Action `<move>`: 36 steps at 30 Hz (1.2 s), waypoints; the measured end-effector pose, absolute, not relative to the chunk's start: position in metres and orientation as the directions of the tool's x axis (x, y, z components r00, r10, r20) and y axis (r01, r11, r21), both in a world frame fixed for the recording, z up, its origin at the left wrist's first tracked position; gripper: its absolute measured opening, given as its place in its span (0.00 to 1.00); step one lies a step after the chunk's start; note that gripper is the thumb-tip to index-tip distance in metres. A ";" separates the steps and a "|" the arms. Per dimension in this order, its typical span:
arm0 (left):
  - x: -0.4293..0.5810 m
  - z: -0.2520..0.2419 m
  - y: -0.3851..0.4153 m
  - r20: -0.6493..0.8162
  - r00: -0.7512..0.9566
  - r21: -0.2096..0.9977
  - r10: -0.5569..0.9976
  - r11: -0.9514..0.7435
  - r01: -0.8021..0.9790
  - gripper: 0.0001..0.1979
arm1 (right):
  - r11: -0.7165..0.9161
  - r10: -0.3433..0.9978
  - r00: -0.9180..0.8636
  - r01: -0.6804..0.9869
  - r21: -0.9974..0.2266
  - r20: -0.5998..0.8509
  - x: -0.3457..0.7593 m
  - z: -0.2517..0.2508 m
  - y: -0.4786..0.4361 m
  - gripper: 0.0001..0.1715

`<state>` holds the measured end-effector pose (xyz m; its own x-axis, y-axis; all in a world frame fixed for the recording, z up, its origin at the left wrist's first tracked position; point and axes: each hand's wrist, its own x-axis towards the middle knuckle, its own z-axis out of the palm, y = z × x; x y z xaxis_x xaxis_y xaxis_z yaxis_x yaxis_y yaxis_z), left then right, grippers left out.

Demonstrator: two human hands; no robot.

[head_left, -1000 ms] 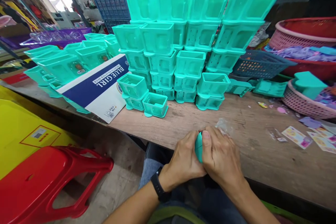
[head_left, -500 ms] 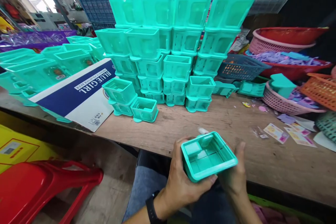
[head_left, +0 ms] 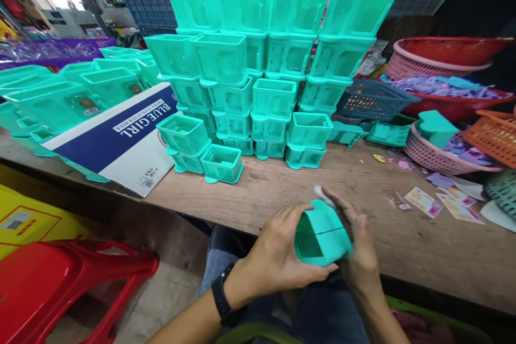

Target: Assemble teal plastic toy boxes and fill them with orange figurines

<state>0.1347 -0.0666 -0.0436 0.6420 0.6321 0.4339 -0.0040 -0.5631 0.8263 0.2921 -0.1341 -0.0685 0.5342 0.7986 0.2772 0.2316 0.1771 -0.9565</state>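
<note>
A turquoise plastic box (head_left: 328,234) is held over the table's front edge, tipped so that its opening faces left and a flat side with a dark seam line shows. My left hand (head_left: 282,250) wraps round its left end, thumb along the lower edge. On the right side of the box, my right hand (head_left: 360,244) grips it, partly blurred, with some fingers hidden behind it. Something white (head_left: 322,194), apparently a wrap on a right fingertip, shows beyond the box. A small matching box (head_left: 222,163) stands nearest on the table, in front of the stacked boxes (head_left: 270,99).
A white and blue carton sheet (head_left: 139,145) leans on more turquoise boxes (head_left: 50,105) at left. Baskets (head_left: 439,153) of purple pieces and printed cards (head_left: 423,201) lie at right on the wooden table (head_left: 258,193). A red stool (head_left: 40,285) stands lower left.
The box has been turned in my hands: its opening faced up and now faces left, showing a side. My right hand has shifted up around it.
</note>
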 end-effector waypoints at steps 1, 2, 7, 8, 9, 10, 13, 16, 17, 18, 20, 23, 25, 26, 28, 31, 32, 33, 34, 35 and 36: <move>0.134 -0.045 -0.069 0.442 0.631 0.824 0.638 -0.567 -0.004 0.43 | 0.176 0.823 0.533 0.093 -0.980 0.198 0.290 -0.069 -0.133 0.39; 0.133 -0.045 -0.071 0.444 0.625 0.822 0.642 -0.570 0.001 0.42 | 0.171 0.847 0.513 -0.020 -0.985 0.137 0.287 -0.069 -0.133 0.41; 0.134 -0.041 -0.073 0.434 0.616 0.820 0.657 -0.571 0.032 0.38 | 0.145 0.854 0.504 0.015 -0.989 0.133 0.281 -0.068 -0.136 0.41; 0.134 -0.041 -0.072 0.431 0.617 0.825 0.658 -0.565 0.026 0.38 | 0.137 0.842 0.519 0.057 -0.989 0.147 0.280 -0.067 -0.136 0.40; 0.135 -0.041 -0.072 0.431 0.615 0.829 0.660 -0.559 0.019 0.38 | 0.126 0.830 0.535 0.089 -0.988 0.154 0.280 -0.066 -0.136 0.39; 0.136 -0.042 -0.072 0.432 0.609 0.833 0.665 -0.553 0.012 0.38 | 0.115 0.819 0.552 0.114 -0.987 0.159 0.279 -0.064 -0.135 0.40; 0.136 -0.046 -0.074 0.439 0.569 0.841 0.696 -0.541 0.014 0.38 | 0.075 0.799 0.581 0.159 -0.984 0.155 0.275 -0.057 -0.130 0.42; 0.137 -0.048 -0.076 0.426 0.533 0.854 0.731 -0.520 0.031 0.37 | 0.034 0.795 0.595 0.154 -0.988 0.120 0.274 -0.052 -0.126 0.42; 0.137 -0.048 -0.077 0.424 0.531 0.854 0.734 -0.519 0.035 0.37 | 0.021 0.795 0.597 0.150 -0.988 0.108 0.275 -0.052 -0.126 0.42; 0.139 -0.048 -0.078 0.426 0.532 0.852 0.732 -0.522 0.035 0.36 | 0.011 0.798 0.594 0.149 -0.989 0.098 0.277 -0.052 -0.126 0.41; 0.141 -0.046 -0.081 0.446 0.550 0.836 0.706 -0.548 0.025 0.36 | 0.001 0.810 0.580 0.141 -0.990 0.083 0.283 -0.056 -0.130 0.40; 0.143 -0.044 -0.086 0.475 0.631 0.782 0.613 -0.623 0.017 0.39 | -0.007 0.829 0.557 0.090 -0.996 0.044 0.296 -0.068 -0.138 0.40; 0.142 -0.045 -0.088 0.437 0.701 0.725 0.564 -0.682 0.096 0.43 | -0.020 0.822 0.569 0.030 -0.999 0.001 0.304 -0.076 -0.140 0.41; 0.140 -0.046 -0.088 0.393 0.723 0.698 0.568 -0.696 0.167 0.45 | -0.033 0.811 0.584 0.013 -0.999 -0.019 0.308 -0.079 -0.140 0.41; 0.135 -0.049 -0.086 0.284 0.732 0.654 0.620 -0.683 0.324 0.48 | -0.077 0.777 0.629 0.039 -0.996 -0.035 0.313 -0.082 -0.140 0.45; 0.129 -0.052 -0.082 0.176 0.751 0.630 0.636 -0.659 0.411 0.47 | -0.110 0.733 0.680 0.134 -0.985 0.011 0.314 -0.080 -0.140 0.47; 0.128 -0.052 -0.081 0.170 0.770 0.630 0.615 -0.669 0.395 0.47 | -0.088 0.734 0.679 0.136 -0.987 0.029 0.311 -0.079 -0.141 0.47; 0.128 -0.052 -0.079 0.177 0.786 0.638 0.592 -0.677 0.366 0.49 | -0.048 0.744 0.667 0.115 -0.992 0.041 0.307 -0.078 -0.141 0.46; 0.128 -0.054 -0.077 0.195 0.794 0.658 0.575 -0.678 0.329 0.51 | -0.001 0.755 0.654 0.084 -0.996 0.054 0.303 -0.078 -0.142 0.45; 0.128 -0.056 -0.075 0.220 0.795 0.686 0.566 -0.669 0.287 0.53 | 0.041 0.765 0.641 0.056 -0.998 0.067 0.298 -0.079 -0.142 0.45; 0.129 -0.060 -0.073 0.250 0.786 0.720 0.566 -0.651 0.240 0.55 | 0.073 0.769 0.634 0.035 -0.997 0.079 0.293 -0.081 -0.142 0.45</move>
